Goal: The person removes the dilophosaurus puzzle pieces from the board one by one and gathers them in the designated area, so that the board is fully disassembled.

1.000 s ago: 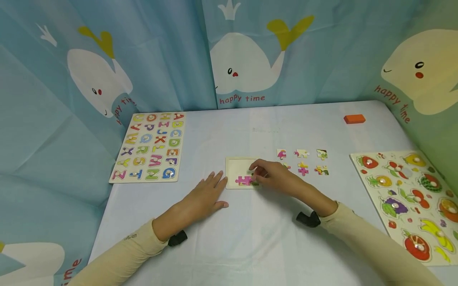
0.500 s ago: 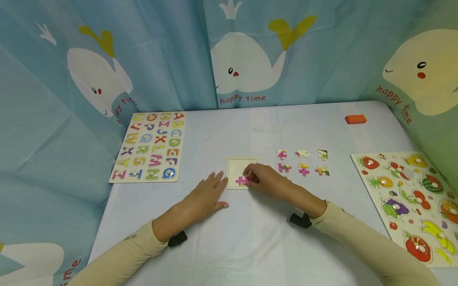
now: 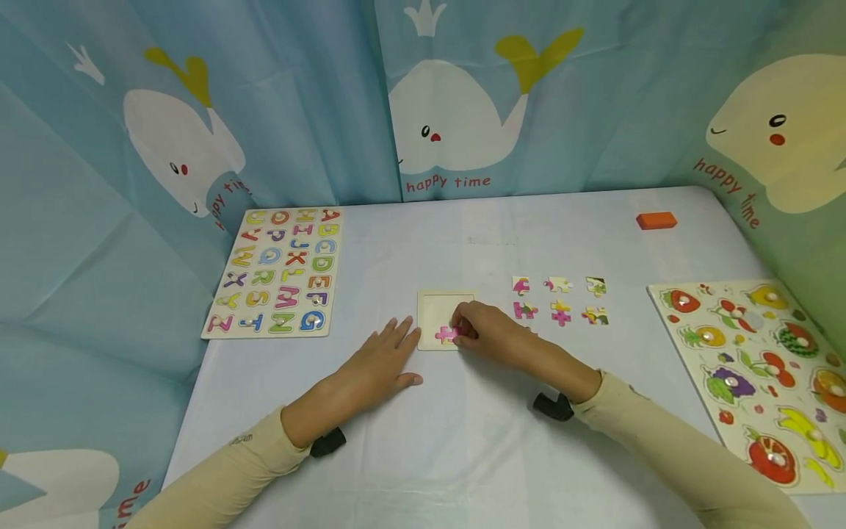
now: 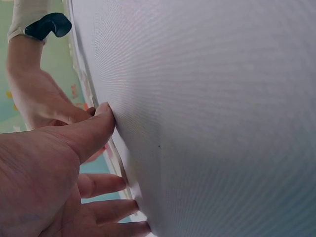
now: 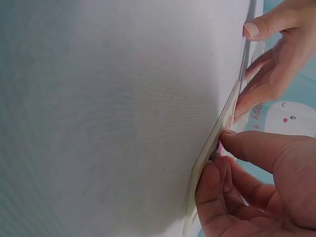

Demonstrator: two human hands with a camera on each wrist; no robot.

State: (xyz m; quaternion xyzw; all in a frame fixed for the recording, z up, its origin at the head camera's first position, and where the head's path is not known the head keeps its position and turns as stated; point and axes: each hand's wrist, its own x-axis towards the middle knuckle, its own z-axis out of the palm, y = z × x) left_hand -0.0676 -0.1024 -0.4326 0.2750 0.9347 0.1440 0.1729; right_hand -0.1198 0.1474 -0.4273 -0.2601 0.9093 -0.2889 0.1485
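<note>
A small wooden puzzle tray [image 3: 446,292] lies mid-table, with a pink jigsaw piece [image 3: 445,335] along its near side. My right hand [image 3: 497,334] reaches over the tray's right part and pinches a jigsaw piece between thumb and fingertips; the fingers hide most of it. In the right wrist view, the thumb and curled fingers sit low against the tray's edge [image 5: 201,155]. My left hand [image 3: 370,367] lies flat with fingers spread, its fingertips at the tray's left rim. Several loose jigsaw pieces [image 3: 560,314] lie in rows right of the tray.
An alphabet puzzle board [image 3: 274,275] lies at the table's left, a fruit puzzle board [image 3: 747,375] at the right. An orange block [image 3: 656,220] rests near the back right. Whale-print curtains [image 3: 297,95] surround the table's back and sides.
My right hand has shifted slightly left and lower over the tray, uncovering a loose pink piece to its right, then held nearly still. My left hand has stayed in place.
</note>
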